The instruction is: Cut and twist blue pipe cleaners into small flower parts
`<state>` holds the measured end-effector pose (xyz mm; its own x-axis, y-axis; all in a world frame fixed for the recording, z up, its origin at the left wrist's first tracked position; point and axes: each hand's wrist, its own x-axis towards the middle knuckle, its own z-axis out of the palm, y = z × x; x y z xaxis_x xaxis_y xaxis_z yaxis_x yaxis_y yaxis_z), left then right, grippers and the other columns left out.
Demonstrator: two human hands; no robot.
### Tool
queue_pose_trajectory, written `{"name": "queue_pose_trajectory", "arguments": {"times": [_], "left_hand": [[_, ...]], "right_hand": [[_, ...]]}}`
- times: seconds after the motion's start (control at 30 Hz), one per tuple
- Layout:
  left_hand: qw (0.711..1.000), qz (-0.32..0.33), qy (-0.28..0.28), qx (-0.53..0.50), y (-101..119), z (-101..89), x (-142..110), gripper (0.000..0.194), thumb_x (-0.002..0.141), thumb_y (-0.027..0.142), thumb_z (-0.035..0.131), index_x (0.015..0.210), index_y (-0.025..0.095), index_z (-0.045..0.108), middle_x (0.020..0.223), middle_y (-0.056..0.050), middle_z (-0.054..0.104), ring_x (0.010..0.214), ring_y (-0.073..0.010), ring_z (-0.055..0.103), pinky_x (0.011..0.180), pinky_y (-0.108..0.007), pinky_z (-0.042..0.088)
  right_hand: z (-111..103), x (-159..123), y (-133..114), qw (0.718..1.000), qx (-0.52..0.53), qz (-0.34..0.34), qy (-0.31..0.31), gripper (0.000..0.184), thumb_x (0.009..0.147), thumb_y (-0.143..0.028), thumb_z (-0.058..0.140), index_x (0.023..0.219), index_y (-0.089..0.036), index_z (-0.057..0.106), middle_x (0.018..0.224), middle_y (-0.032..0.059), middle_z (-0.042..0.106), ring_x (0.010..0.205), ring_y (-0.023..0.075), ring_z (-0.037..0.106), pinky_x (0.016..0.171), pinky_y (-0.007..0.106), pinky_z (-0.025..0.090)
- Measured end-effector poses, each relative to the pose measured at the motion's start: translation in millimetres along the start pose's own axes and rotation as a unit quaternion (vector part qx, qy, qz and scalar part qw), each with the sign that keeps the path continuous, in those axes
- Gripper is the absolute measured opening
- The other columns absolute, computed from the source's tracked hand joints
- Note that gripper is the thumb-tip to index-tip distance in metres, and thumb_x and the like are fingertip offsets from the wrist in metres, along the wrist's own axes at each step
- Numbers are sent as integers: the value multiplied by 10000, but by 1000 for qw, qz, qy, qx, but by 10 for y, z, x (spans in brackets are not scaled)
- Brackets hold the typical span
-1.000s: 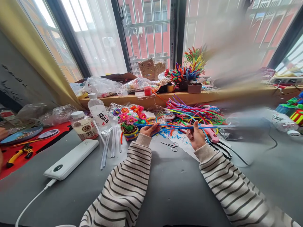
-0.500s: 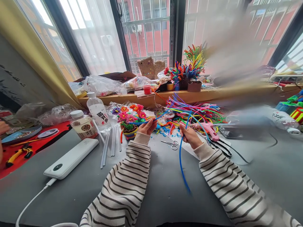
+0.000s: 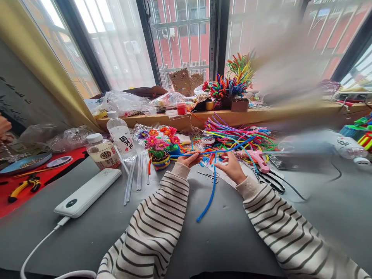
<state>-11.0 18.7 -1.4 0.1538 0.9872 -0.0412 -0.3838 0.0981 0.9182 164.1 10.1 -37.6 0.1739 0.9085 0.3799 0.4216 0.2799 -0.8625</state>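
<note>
My left hand [image 3: 188, 159] is closed in a pinch on a blue pipe cleaner [image 3: 232, 148], which runs sideways and rises to the right. From its middle hangs another blue length [image 3: 211, 193], curving down to the left over the table; whether the two are one piece I cannot tell. My right hand [image 3: 231, 167] has its thumb and fingers apart beside the hanging length, the thumb tip close to it. Small scissors [image 3: 213, 177] lie just behind. Left of my left hand stands a small pot of pipe-cleaner flowers [image 3: 160, 161].
A heap of coloured pipe cleaners [image 3: 232, 131] and a pink glue gun [image 3: 259, 161] lie behind my right hand. On the left are two bottles [image 3: 103, 153], clear glue sticks [image 3: 130, 182] and a white power bank [image 3: 88, 192]. Another person's hand [image 3: 4, 126] shows at far left.
My right hand has loosened its pinch and its fingers have spread. The hanging blue end has swung left, and another blue stretch now points right. My left hand has shifted slightly right and down.
</note>
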Motion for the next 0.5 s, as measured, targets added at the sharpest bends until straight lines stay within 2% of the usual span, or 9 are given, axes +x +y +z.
{"name": "queue_pose_trajectory", "arguments": {"times": [0.07, 0.13, 0.23, 0.3, 0.37, 0.5], "left_hand": [[1000, -15, 17, 11, -25, 2, 12, 164, 524, 168, 641, 675, 110, 614, 612, -33, 634, 576, -105, 581, 600, -208, 463], [998, -41, 28, 27, -58, 6, 19, 150, 522, 157, 643, 657, 101, 612, 595, -39, 629, 566, -106, 579, 588, -205, 460], [994, -82, 21, 64, -107, 17, 20, 144, 512, 150, 650, 636, 88, 610, 567, -49, 618, 529, -105, 570, 560, -207, 456], [991, -95, 19, 87, -123, 23, 22, 149, 508, 156, 653, 631, 84, 610, 548, -48, 607, 481, -98, 551, 531, -216, 452], [991, -88, 51, 84, -121, 24, 32, 126, 507, 158, 652, 600, 86, 605, 513, -34, 588, 436, -81, 523, 516, -218, 448], [993, -35, 112, 32, -86, 2, 59, 111, 486, 151, 662, 548, 94, 590, 488, -9, 564, 448, -61, 515, 548, -201, 448]], "right_hand": [[-8, -1, -34, 999, 21, -14, -21, 514, 447, -410, 655, 861, -149, 500, 909, 79, 512, 694, 160, 514, 598, 311, 441], [-8, -6, -76, 994, 85, -8, -60, 471, 541, -444, 587, 910, -165, 501, 944, 73, 517, 749, 163, 508, 592, 291, 436], [-5, -11, -123, 977, 199, 36, -69, 369, 665, -468, 452, 850, -162, 545, 900, 63, 547, 772, 150, 506, 587, 260, 429], [-9, -8, -130, 959, 268, 78, -51, 352, 678, -469, 437, 757, -152, 568, 789, 52, 565, 743, 139, 512, 595, 249, 428], [-15, -2, -125, 938, 329, 106, -35, 329, 661, -461, 470, 716, -152, 566, 650, 20, 546, 677, 121, 518, 605, 243, 429], [-21, 1, -124, 909, 401, 107, -32, 336, 651, -474, 486, 756, -160, 541, 426, -67, 364, 468, 75, 443, 553, 236, 429]]}}
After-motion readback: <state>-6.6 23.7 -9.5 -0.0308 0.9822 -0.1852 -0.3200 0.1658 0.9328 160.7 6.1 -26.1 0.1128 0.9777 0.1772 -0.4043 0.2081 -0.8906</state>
